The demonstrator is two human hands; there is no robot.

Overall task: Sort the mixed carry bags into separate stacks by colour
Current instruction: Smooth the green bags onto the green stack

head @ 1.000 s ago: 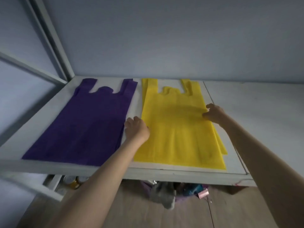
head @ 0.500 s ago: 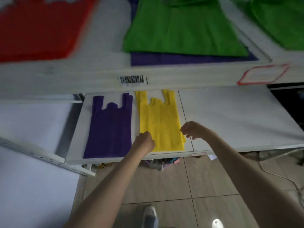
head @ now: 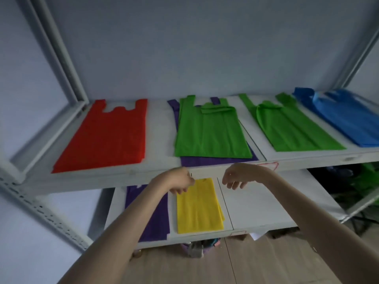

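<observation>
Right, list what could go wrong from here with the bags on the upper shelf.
1. The middle pile is still mixed: a green bag lies on a purple bag. Lifting the green one carelessly may drag the purple one off the shelf edge.
2. Another green bag lies apart; leaving it would give two green stacks.
3. Both hands, left and right, hold nothing, so nothing is being moved yet.

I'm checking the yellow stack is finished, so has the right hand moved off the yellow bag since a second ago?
Yes. The right hand has lifted off the yellow bag, toward the upper shelf edge.

Left hand [head: 178, 182], right hand [head: 235, 177] loose; empty
</observation>
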